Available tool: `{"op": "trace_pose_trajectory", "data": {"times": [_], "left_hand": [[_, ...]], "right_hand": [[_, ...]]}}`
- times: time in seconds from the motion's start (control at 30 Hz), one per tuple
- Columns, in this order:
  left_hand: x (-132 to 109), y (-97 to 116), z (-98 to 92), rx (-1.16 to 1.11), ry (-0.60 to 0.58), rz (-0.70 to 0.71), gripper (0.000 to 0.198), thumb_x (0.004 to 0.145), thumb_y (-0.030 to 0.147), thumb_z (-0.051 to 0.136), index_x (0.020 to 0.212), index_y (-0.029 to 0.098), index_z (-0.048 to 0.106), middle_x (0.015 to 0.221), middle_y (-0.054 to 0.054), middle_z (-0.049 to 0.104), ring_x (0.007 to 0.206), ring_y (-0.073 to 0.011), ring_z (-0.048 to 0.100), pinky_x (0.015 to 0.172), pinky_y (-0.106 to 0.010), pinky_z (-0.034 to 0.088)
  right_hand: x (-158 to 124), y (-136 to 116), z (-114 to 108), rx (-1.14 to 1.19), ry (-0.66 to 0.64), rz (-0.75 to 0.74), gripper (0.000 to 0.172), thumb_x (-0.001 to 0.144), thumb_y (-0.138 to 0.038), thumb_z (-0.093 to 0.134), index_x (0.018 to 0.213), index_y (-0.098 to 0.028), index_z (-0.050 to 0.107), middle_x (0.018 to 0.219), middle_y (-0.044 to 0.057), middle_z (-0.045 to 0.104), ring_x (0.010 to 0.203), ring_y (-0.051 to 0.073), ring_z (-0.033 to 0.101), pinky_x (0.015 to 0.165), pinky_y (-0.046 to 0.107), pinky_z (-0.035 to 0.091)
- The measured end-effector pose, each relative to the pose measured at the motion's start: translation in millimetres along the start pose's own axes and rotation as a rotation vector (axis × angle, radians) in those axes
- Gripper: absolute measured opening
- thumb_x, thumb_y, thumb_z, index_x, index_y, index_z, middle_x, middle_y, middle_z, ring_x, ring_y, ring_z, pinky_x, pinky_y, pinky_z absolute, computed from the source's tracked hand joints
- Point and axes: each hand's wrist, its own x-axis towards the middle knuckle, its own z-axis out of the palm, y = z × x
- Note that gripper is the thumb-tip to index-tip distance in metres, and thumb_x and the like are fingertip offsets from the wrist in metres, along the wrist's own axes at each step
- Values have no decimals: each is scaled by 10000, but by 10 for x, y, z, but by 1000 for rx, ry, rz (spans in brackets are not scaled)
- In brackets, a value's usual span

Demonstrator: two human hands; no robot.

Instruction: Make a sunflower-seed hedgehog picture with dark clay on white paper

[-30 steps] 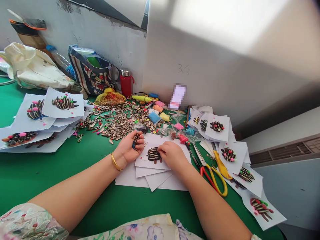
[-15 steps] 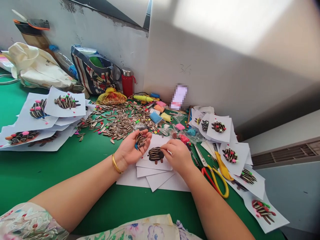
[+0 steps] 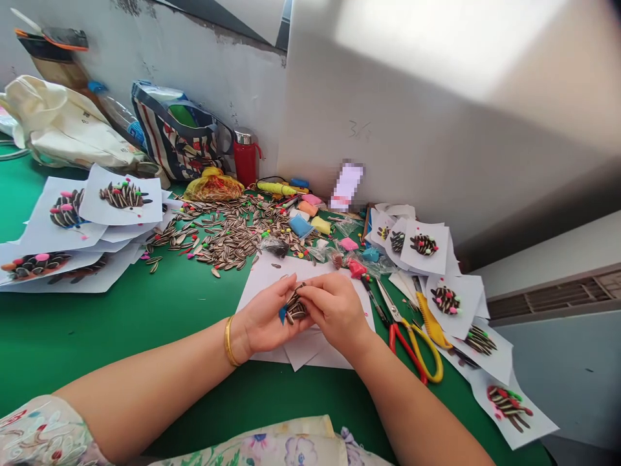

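Note:
My left hand [image 3: 266, 316] is cupped, palm up, around a small heap of striped sunflower seeds [image 3: 295, 309], with a bit of blue showing beside them. Over that palm, my right hand [image 3: 342, 310] pinches at a seed with thumb and fingertips; the seed itself is mostly hidden. Both hands hover above a stack of white paper sheets [image 3: 262, 275], covering the dark clay figure on the top sheet. Beyond them spreads a large loose pile of sunflower seeds [image 3: 228, 239] on the green table [image 3: 194, 330].
Scissors [image 3: 412, 336] with yellow and red handles lie right of the paper, near a yellow-handled tool [image 3: 431, 317]. Finished seed pictures [image 3: 121, 197] are stacked left, and more cards [image 3: 446, 301] right. Clay packets [image 3: 301, 226], a red flask [image 3: 245, 160] and bags stand behind.
My right hand has lifted off the clay figure and come to the seeds in my left palm. My left hand has moved right and slightly down, in front of the figure.

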Motion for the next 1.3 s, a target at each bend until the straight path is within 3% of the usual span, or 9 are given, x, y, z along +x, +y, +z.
{"op": "trace_pose_trajectory", "data": {"times": [0.33, 0.5, 0.67, 0.73, 0.8, 0.9, 0.97, 1.13, 1.3], "left_hand": [[2, -61, -15, 57, 60, -24, 193, 975, 249, 492, 910, 133, 633, 803, -84, 686, 680, -166, 681, 642, -283, 574], [-22, -42, 9, 22, 23, -33, 245, 989, 260, 464, 938, 107, 648, 859, -118, 706, 747, -190, 708, 716, -324, 598], [-42, -7, 22, 21, 42, -33, 256, 976, 289, 491, 996, 87, 648, 1000, -176, 703, 940, -257, 711, 872, -394, 582], [-48, 36, 27, 5, 44, -47, 258, 973, 280, 492, 1052, 82, 636, 1041, -192, 687, 999, -272, 698, 815, -349, 596], [-49, 108, 28, -5, 67, -43, 244, 967, 255, 495, 1094, 88, 619, 1013, -184, 678, 952, -259, 707, 662, -275, 596], [-37, 260, 14, -53, 123, 38, 173, 954, 198, 489, 1046, 106, 603, 863, -121, 653, 724, -179, 696, 468, -188, 501], [-19, 364, -7, -82, 142, 126, 150, 951, 166, 466, 1018, 117, 592, 815, -89, 628, 622, -137, 651, 430, -172, 462], [41, 487, -75, -142, 183, 206, 168, 970, 178, 411, 959, 123, 569, 735, -51, 571, 574, -115, 604, 421, -165, 444], [79, 468, -118, -124, 204, 213, 160, 961, 157, 413, 948, 127, 569, 737, -54, 574, 591, -119, 610, 432, -162, 451]], "right_hand": [[10, -53, -12, 31, -172, 109, 125, 906, -183, 558, 875, -216, 674, 894, 50, 627, 864, 199, 541, 795, 343, 423], [-9, -53, -43, 237, -53, 159, 138, 935, -201, 505, 914, -223, 640, 958, 60, 629, 932, 199, 564, 830, 349, 460], [-18, 15, -61, 573, 87, 442, 88, 933, -288, 522, 923, -227, 584, 853, 18, 627, 772, 156, 602, 708, 296, 500], [-8, 91, -61, 680, 121, 530, 102, 912, -317, 551, 933, -225, 588, 828, 8, 631, 743, 149, 610, 687, 286, 507], [0, 195, -56, 719, 120, 573, 130, 893, -329, 572, 954, -221, 610, 830, 9, 647, 748, 151, 618, 691, 287, 510], [-6, 370, -37, 642, 69, 612, 199, 863, -308, 595, 1034, -216, 641, 934, 35, 685, 812, 167, 635, 723, 299, 510], [-16, 463, -21, 488, -10, 621, 194, 848, -270, 596, 1022, -218, 666, 945, 34, 700, 818, 173, 635, 728, 303, 497], [-16, 546, 40, 124, -218, 503, 154, 839, -159, 572, 820, -224, 710, 880, 21, 706, 843, 182, 613, 758, 305, 450], [-4, 548, 125, 31, -272, 423, 206, 866, -121, 559, 895, -228, 734, 911, 34, 707, 899, 187, 609, 795, 298, 441]]}}
